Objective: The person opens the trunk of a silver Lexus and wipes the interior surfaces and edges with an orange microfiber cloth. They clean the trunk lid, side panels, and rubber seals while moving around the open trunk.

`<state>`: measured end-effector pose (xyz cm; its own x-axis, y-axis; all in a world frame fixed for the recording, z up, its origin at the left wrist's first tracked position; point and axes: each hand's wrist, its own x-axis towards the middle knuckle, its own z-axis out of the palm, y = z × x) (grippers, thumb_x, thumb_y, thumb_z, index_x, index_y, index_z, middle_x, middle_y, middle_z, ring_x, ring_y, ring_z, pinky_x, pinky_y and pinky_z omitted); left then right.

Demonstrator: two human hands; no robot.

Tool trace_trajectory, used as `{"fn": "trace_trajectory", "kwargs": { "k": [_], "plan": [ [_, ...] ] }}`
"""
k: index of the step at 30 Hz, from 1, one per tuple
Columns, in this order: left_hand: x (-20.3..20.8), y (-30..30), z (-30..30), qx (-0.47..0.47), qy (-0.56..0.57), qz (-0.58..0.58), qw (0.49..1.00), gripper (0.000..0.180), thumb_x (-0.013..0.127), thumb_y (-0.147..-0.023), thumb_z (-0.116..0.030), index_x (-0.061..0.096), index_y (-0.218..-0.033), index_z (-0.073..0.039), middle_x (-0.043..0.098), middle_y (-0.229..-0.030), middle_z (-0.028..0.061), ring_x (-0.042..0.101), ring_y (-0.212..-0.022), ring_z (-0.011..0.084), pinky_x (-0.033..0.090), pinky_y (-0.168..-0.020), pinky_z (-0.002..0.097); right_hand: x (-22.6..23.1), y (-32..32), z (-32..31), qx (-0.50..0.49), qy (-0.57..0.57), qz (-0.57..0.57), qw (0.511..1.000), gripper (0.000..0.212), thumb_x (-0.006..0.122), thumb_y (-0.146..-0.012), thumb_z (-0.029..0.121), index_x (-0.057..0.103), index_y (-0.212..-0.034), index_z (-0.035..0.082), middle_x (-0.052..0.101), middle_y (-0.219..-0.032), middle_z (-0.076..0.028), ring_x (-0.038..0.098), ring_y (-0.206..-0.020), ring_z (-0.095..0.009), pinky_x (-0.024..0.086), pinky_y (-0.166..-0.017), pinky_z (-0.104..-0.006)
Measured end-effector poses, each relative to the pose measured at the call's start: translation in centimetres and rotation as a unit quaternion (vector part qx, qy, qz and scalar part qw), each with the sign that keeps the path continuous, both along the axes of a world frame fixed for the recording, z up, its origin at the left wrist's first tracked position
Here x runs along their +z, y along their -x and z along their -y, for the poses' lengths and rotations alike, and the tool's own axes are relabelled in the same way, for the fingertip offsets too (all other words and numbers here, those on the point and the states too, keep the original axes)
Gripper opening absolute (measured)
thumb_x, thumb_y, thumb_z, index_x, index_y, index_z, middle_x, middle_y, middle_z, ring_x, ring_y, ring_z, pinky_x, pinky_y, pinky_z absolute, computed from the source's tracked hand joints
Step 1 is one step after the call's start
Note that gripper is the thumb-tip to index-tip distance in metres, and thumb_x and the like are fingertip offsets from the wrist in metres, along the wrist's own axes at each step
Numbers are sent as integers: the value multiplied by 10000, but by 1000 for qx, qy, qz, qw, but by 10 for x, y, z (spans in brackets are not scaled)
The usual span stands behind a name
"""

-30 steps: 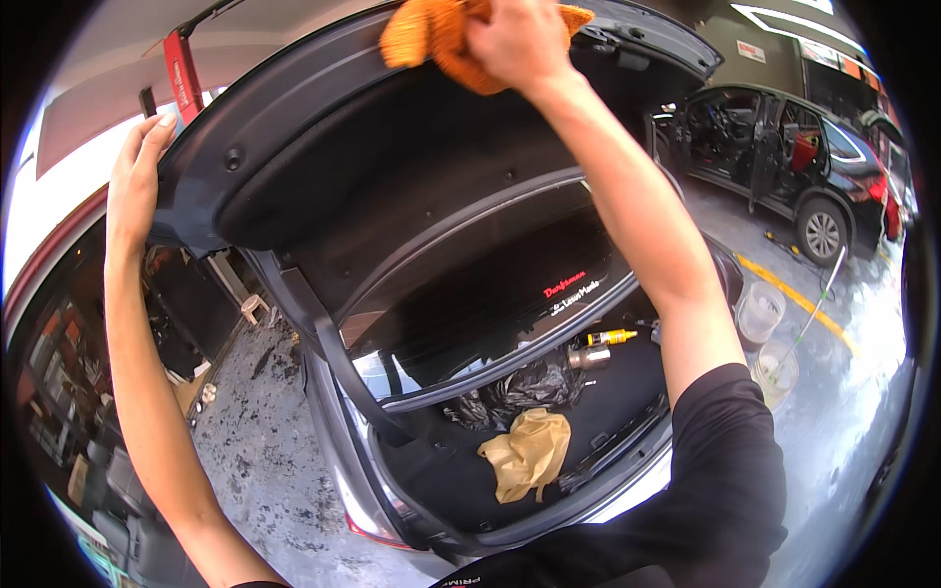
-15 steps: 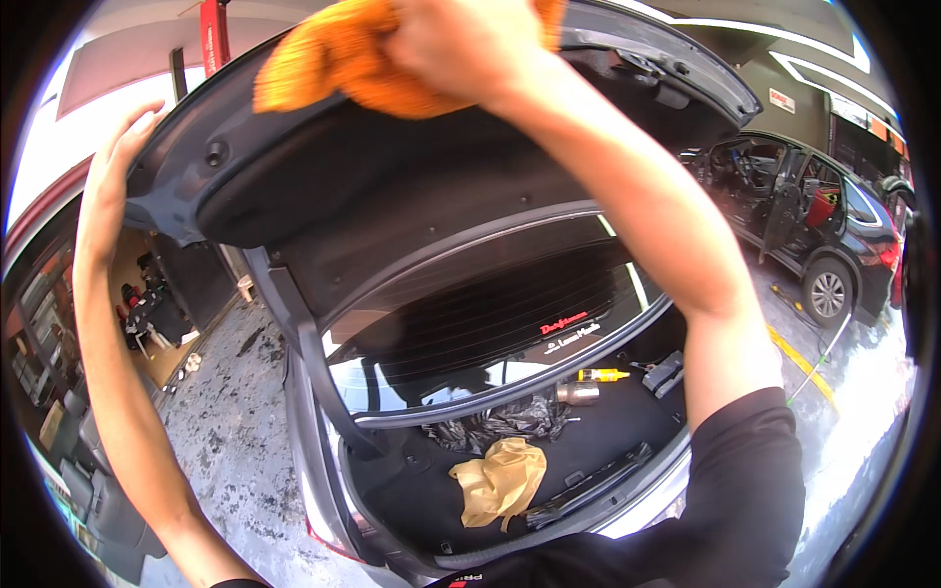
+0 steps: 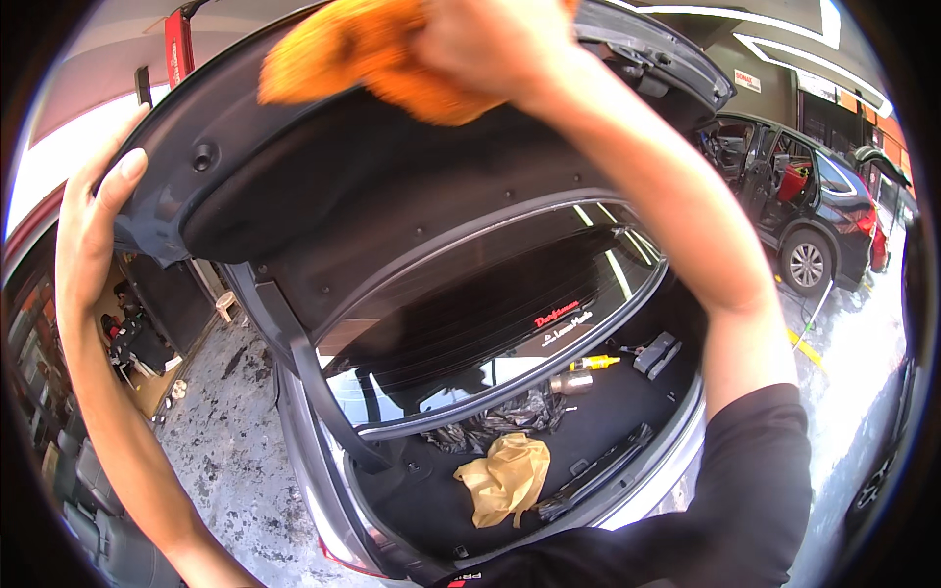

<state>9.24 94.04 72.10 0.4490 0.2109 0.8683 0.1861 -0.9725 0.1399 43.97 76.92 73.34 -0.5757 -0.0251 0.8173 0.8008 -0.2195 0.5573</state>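
Overhead, the raised trunk lid of a car spans the view, its dark inner lining facing me. My right hand is closed on an orange microfiber cloth and holds it against the lid near its upper edge; the fingertips are partly hidden. At the lid's left edge, my left hand grips the rim, thumb on the inner side and fingers around the outside. Below the lid's rear window lies the open trunk.
In the trunk are a tan cloth bag, black plastic, a yellow bottle, a metallic can and a grey case. A dark car with open doors stands right. Removed seats sit lower left.
The orange cloth and my right hand have shifted slightly right. My left thumb now shows on the lid's inner side. The whole view has turned slightly.
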Motion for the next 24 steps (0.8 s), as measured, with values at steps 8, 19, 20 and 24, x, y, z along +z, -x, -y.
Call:
{"fn": "trace_trajectory", "kwargs": {
  "k": [8, 19, 20, 24],
  "plan": [
    [2, -3, 0, -13, -14, 9, 1000, 681, 641, -924, -453, 597, -1439, -10, 648, -1350, 164, 611, -1234, 249, 424, -1101, 368, -6, 7, -15, 47, -19, -1, 999, 74, 597, -847, 64, 546, -898, 47, 638, -878, -162, 667, -852, -370, 544, -740, -455],
    [0, 7, -22, 8, -106, 7, 994, 676, 641, -935, -477, 603, -1446, -37, 634, -1372, 162, 586, -1250, 234, 400, -1115, 365, -9, -11, -17, -63, 104, -196, 973, 251, 762, -744, 152, 739, -995, 148, 743, -930, -109, 735, -863, -296, 587, -746, -457],
    [2, 6, -27, 34, -73, 17, 997, 662, 638, -942, -466, 601, -1448, -40, 631, -1383, 163, 580, -1269, 238, 389, -1129, 368, -14, 4, -42, 20, 9, -62, 998, 207, 736, -781, 129, 732, -984, 91, 745, -954, -136, 749, -875, -306, 607, -781, -450],
    [-2, -5, -10, 85, -155, 45, 983, 617, 619, -985, -426, 569, -1483, -66, 562, -1500, 163, 497, -1409, 289, 308, -1207, 390, -38, 54, -73, 128, -26, 37, 991, 162, 726, -768, 102, 684, -922, 76, 703, -940, -115, 717, -877, -323, 592, -769, -431]
  ]
}}
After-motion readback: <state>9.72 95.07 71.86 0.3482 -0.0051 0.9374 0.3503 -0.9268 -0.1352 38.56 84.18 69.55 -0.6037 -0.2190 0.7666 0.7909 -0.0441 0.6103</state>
